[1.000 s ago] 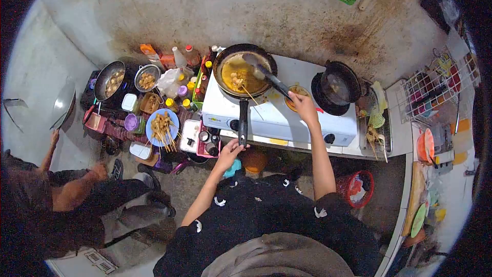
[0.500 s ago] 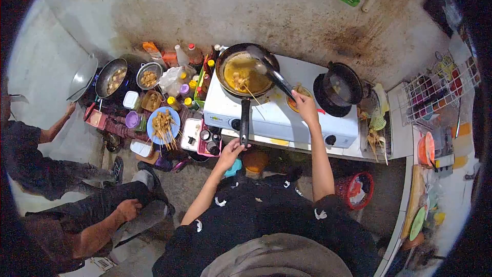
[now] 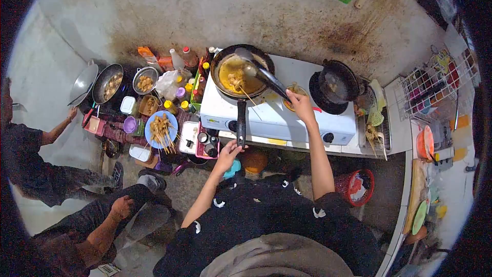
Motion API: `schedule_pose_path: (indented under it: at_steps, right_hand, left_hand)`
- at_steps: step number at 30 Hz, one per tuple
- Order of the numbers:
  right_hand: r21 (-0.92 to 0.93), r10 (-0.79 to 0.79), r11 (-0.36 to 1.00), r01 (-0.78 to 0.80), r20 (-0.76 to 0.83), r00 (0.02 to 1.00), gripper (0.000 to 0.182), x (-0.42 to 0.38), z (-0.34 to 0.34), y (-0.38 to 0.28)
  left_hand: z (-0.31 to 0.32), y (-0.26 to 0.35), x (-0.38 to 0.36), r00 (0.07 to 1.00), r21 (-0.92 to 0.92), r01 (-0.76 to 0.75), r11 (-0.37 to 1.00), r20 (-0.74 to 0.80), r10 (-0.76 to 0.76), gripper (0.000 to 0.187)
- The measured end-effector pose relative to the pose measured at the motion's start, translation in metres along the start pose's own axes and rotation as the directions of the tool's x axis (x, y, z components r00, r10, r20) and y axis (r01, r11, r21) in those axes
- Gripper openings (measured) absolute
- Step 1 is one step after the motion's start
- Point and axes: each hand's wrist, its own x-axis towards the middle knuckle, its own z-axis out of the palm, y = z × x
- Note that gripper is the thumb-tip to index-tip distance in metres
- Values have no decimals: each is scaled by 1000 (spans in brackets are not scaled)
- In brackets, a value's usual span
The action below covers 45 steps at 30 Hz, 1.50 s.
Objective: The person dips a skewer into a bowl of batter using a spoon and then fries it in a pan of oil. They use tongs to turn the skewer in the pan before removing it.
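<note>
Frying at the stove, ladle in the pan.

Head view: the left hand (image 3: 229, 153) was closed around the end of the handle of the pan (image 3: 239, 76), which sat on the left burner of the white stove (image 3: 279, 115). The right hand (image 3: 300, 103) gripped the long ladle (image 3: 256, 70), its bowl resting at the pan's far rim above the yellow oil. Skewered pieces (image 3: 237, 80) lay in the oil, so frying looked under way, not finished; a blue plate (image 3: 161, 129) of more skewers stood on the floor to the left, seemingly waiting their turn. A dark pot (image 3: 335, 84) sat on the right burner. At far left another person's hand (image 3: 72, 113) held a metal lid (image 3: 83, 82) beside a wok (image 3: 108, 83).
</note>
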Motion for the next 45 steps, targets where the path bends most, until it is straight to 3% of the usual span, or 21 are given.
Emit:
schedule_pose_path:
  at_steps: [3, 7, 9, 13, 16, 18, 22, 25, 27, 31, 33, 34, 38, 45]
  right_hand:
    - [-106, -36, 994, 34, -18, 999, 50, 0, 0, -1]
    - [-78, 1, 997, 2, 42, 999, 49, 0, -1, -1]
    - [-30, 12, 999, -13, -40, 999, 49, 1, 2, 2]
    - [-102, -38, 994, 33, -49, 998, 49, 3, 3, 10]
    - [29, 0, 1000, -1, 42, 999, 49, 0, 1, 5]
    - [-70, 29, 997, -31, -28, 999, 49, -8, -5, -6]
    - [-64, -26, 998, 25, -3, 1000, 48, -4, -6, 5]
    - [-13, 36, 999, -36, 28, 999, 47, -4, -8, 3]
    - [-125, -32, 992, 28, -32, 999, 47, -10, -10, -6]
    - [-140, -17, 990, 24, 51, 999, 46, -2, -6, 2]
    - [56, -146, 987, 151, -90, 985, 46, 3, 3, 12]
    - [-26, -50, 999, 48, -68, 996, 46, -10, -7, -15]
    - [-98, -86, 992, 85, -3, 996, 47, -3, -1, -7]
    - [-82, -44, 996, 43, -19, 999, 49, 14, 5, 4]
  left_hand:
    - [-1, -2, 2, 1000, 32, 4, 999, 3, -4, 33]
    - [0, 1, 1, 1000, 17, 8, 1000, 7, -8, 33]
    - [-1, -1, 1, 1000, 38, 8, 999, 10, -9, 33]
    - [0, 2, 1, 1000, 43, 9, 999, 6, -9, 33]
    - [1, 4, -1, 1000, 39, 26, 999, -9, -25, 33]
    - [0, 3, -1, 1000, 27, 23, 999, -10, -23, 33]
    - [1, 5, -1, 1000, 20, 21, 1000, -16, -21, 33]
    - [1, 3, -1, 1000, 45, 13, 999, -11, -12, 33]
    - [0, 4, 0, 1000, 39, 14, 999, 1, -15, 31]
    - [1, 2, 1, 1000, 32, -14, 999, -10, 14, 30]
    - [0, -4, 2, 1000, -35, -14, 999, -6, 13, 30]
    - [-1, -4, 1, 1000, 26, -14, 1000, -16, 14, 31]
    - [-4, -6, 1, 999, 96, -36, 995, -23, 39, 31]
    - [-7, -11, 3, 999, 43, -48, 998, 20, 47, 29]
